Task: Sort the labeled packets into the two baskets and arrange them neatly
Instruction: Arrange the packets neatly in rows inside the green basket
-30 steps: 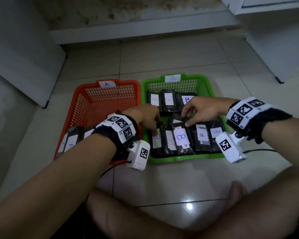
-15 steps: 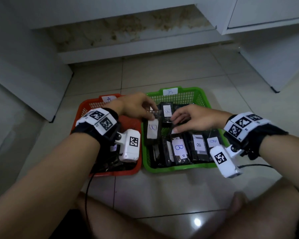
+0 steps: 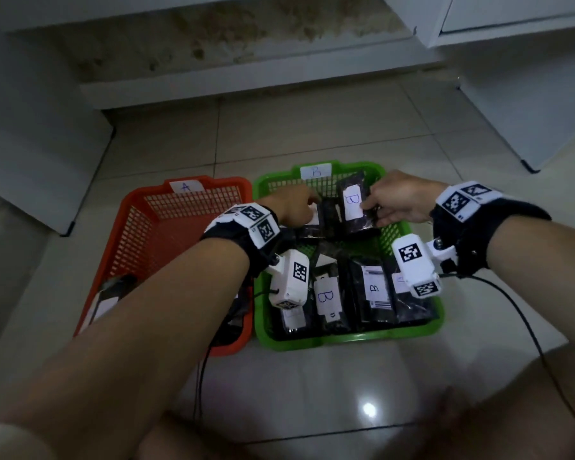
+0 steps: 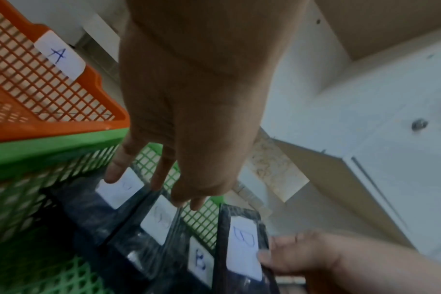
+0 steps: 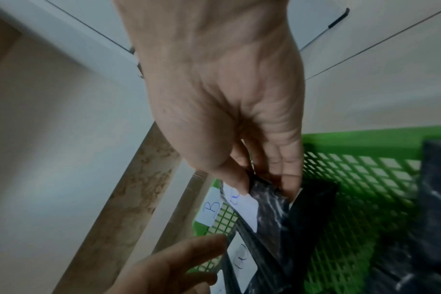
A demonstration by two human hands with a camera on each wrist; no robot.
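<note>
- My right hand [image 3: 400,200] pinches a dark packet [image 3: 356,204] by its edge, thumb on the white B sticker and fingers behind it.
- I hold that packet up on end at the far side of the green basket [image 3: 412,330], just in front of its back wall.
- My left hand [image 3: 294,207] is spread out, fingers straight, and holds nothing.
- Its fingertips [image 4: 113,175] rest on the tops of two more dark packets [image 4: 129,224] that stand side by side in the far left part of the green basket.
- A row of dark packets [image 3: 374,290] lies flat at the near side of the green basket, with B stickers facing up.
- A white tag with the letter B [image 3: 316,171] sits on the green basket's back rim.
- The orange basket [image 3: 140,227] sits right next to the green one, their sides touching, with an A tag [image 3: 186,186] on its back rim.
- I can see a packet or two [image 3: 108,300] in its near corner, mostly hidden by my left arm.
- Both baskets are on a pale tiled floor [image 3: 312,127].
</note>
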